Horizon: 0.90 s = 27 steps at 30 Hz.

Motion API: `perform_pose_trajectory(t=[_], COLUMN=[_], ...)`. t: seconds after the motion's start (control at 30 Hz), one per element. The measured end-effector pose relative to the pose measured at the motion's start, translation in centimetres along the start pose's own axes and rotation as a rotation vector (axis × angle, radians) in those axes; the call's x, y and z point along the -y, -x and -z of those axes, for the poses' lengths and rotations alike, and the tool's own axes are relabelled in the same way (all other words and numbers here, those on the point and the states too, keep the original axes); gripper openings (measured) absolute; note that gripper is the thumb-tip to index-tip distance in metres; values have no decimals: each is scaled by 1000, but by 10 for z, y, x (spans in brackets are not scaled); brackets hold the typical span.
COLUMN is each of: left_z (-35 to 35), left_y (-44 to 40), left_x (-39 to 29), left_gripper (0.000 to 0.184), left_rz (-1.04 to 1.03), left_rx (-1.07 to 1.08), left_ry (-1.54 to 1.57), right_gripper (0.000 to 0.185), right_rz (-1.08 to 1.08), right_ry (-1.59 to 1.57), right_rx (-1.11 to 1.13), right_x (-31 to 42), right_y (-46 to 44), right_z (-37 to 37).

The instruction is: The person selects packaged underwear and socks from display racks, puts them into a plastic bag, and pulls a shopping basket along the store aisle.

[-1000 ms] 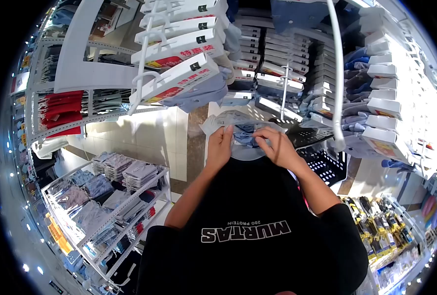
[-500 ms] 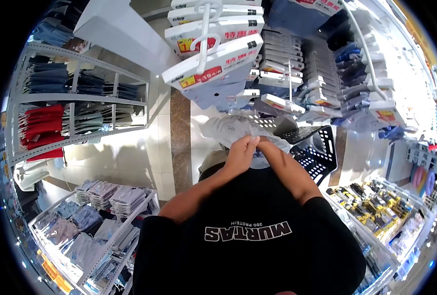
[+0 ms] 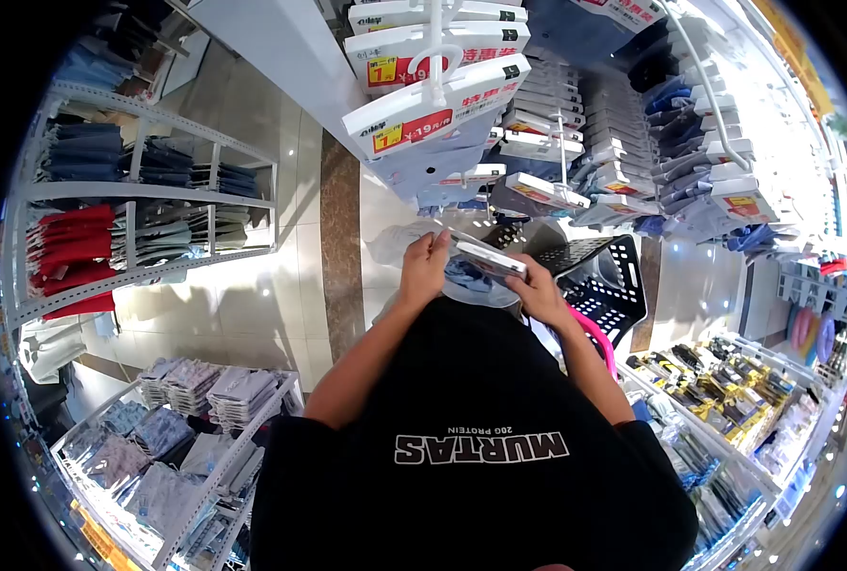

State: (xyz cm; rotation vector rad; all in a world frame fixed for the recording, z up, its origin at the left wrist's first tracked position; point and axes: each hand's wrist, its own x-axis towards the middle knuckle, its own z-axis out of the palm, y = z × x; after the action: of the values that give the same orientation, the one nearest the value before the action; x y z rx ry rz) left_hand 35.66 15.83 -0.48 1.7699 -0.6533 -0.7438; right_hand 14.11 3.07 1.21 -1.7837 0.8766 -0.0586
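Just in front of my black shirt, a clear plastic garment package (image 3: 480,288) hangs tilted, with folded blue-grey cloth showing inside. Its white card header (image 3: 492,257) runs between my hands. My right hand (image 3: 539,293) is closed on the right end of that header. On the other side my left hand (image 3: 425,266) pinches the clear plastic near the left end, fingers pressed together. Whitish plastic spreads beyond my left hand. Right of the package stands a black perforated shopping basket (image 3: 623,293), and a pink curved handle (image 3: 595,335) shows beside my right forearm.
Ahead, packaged garments (image 3: 438,109) hang from hooks, close beyond my hands. White shelves (image 3: 147,195) with folded clothes stand at left. A bin of folded garments (image 3: 190,419) is at lower left, another bin of yellow-black packets (image 3: 728,400) at lower right. Tiled floor (image 3: 295,276) lies between.
My hands were together over the plastic and are now apart, left hand to the left, right hand to the right. The white header and the pink handle have come into view.
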Motion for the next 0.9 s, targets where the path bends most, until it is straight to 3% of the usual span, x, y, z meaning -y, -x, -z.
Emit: perform_pose_trajectory(t=[0.07, 0.1, 0.17, 0.23, 0.33, 0.6, 0.8, 0.9], left_z=[9, 14, 20, 25, 24, 21, 16, 7], left_y=[3, 2, -1, 1, 1, 9, 21, 28], left_x=[0, 2, 2, 0, -1, -9, -14, 3], left_gripper=[46, 46, 45, 44, 44, 48, 48, 47], left_rz=[24, 8, -20, -40, -45, -10, -105, 35], left_rx=[-4, -4, -2, 0, -9, 8, 15, 78], left_ry=[-21, -47, -86, -117, -61, -130, -133, 44], right_gripper=[38, 35, 33, 36, 33, 38, 37, 28], right_rz=[-100, -51, 4, -15, 209, 623, 692, 719], right_ry=[-215, -365, -355, -631, -835, -997, -1059, -961], right_rx=[1, 0, -99, -245, -367, -673, -552, -489], right_x=[28, 28, 61, 73, 88, 171, 205, 213], right_y=[11, 13, 16, 9, -1, -48, -108, -136], right_z=[16, 24, 46, 57, 89, 152, 179, 186])
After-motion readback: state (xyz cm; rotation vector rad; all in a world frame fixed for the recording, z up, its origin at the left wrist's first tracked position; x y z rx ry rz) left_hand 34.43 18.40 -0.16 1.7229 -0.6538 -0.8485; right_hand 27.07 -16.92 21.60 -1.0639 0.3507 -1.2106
